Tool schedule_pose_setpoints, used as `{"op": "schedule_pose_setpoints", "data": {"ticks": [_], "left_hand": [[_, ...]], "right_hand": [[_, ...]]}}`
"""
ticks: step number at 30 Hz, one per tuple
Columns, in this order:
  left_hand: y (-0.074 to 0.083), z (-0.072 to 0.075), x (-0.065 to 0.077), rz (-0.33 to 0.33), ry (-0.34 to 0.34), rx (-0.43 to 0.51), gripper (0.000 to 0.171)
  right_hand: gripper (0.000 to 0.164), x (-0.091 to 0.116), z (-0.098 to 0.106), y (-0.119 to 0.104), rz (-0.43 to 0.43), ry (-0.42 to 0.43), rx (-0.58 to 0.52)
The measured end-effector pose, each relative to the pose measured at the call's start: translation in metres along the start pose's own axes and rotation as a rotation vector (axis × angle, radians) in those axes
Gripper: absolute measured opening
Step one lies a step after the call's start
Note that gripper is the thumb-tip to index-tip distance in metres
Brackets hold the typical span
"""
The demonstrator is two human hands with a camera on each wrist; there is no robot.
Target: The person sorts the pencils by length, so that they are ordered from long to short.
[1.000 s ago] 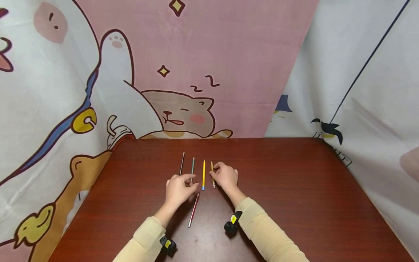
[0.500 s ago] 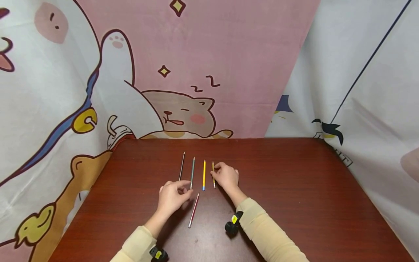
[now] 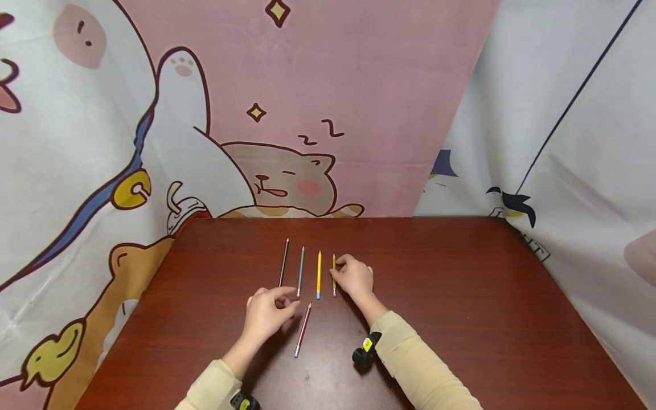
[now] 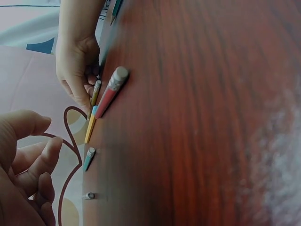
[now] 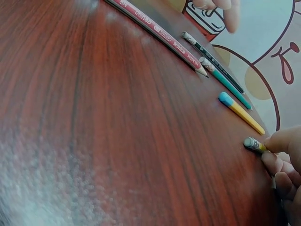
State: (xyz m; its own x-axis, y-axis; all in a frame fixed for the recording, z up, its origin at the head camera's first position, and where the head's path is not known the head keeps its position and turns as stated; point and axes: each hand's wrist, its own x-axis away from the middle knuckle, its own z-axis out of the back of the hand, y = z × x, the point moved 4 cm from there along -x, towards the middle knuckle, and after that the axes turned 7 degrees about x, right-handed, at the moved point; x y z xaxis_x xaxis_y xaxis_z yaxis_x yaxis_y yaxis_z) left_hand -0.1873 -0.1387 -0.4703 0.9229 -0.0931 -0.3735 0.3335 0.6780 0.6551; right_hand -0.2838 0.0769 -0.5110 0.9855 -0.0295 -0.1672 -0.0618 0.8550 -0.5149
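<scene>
My right hand (image 3: 355, 276) pinches a dull yellow pencil (image 3: 335, 291) with an eraser end, lying on the table. To its left lie a bright yellow pencil (image 3: 319, 276) with a blue end, a green pencil (image 3: 300, 267) and a black pencil (image 3: 284, 262), roughly side by side. My left hand (image 3: 267, 313) hovers by the near ends of the green and black pencils, thumb and forefinger apart, holding nothing. Closer to me is a red pencil (image 3: 303, 330), slightly slanted. In the left wrist view another green pencil (image 4: 115, 12) shows beside the right forearm.
The brown wooden table (image 3: 461, 296) extends to both sides of the hands. A cartoon-printed cloth (image 3: 369, 114) hangs along its back edge and left side. White cloth (image 3: 564, 142) hangs at the right.
My left hand has drawn back toward me and left, uncovering the green pencil's near end. The dull yellow pencil has shifted slightly right at its tip, while the right hand stays nearly still.
</scene>
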Motion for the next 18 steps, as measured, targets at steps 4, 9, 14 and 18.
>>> {"op": "schedule_pose_setpoints", "data": {"ticks": [4, 9, 14, 18], "left_hand": [[-0.001, -0.0003, 0.0004, 0.007, -0.006, -0.004, 0.025], [-0.0007, 0.0001, 0.0008, 0.01, -0.008, -0.003, 0.025], [-0.0008, 0.0013, 0.0012, 0.012, -0.003, -0.001, 0.025], [-0.0012, 0.0016, 0.0015, 0.014, -0.003, -0.005, 0.025]], "right_hand": [[0.024, -0.0002, -0.0006, 0.001, 0.004, -0.001, -0.001], [0.024, -0.0003, -0.0013, 0.0023, 0.004, -0.005, -0.004], [0.024, 0.0004, 0.0004, 0.002, -0.002, -0.008, -0.013], [0.025, 0.0011, 0.0025, 0.0022, 0.006, -0.01, -0.025]]}}
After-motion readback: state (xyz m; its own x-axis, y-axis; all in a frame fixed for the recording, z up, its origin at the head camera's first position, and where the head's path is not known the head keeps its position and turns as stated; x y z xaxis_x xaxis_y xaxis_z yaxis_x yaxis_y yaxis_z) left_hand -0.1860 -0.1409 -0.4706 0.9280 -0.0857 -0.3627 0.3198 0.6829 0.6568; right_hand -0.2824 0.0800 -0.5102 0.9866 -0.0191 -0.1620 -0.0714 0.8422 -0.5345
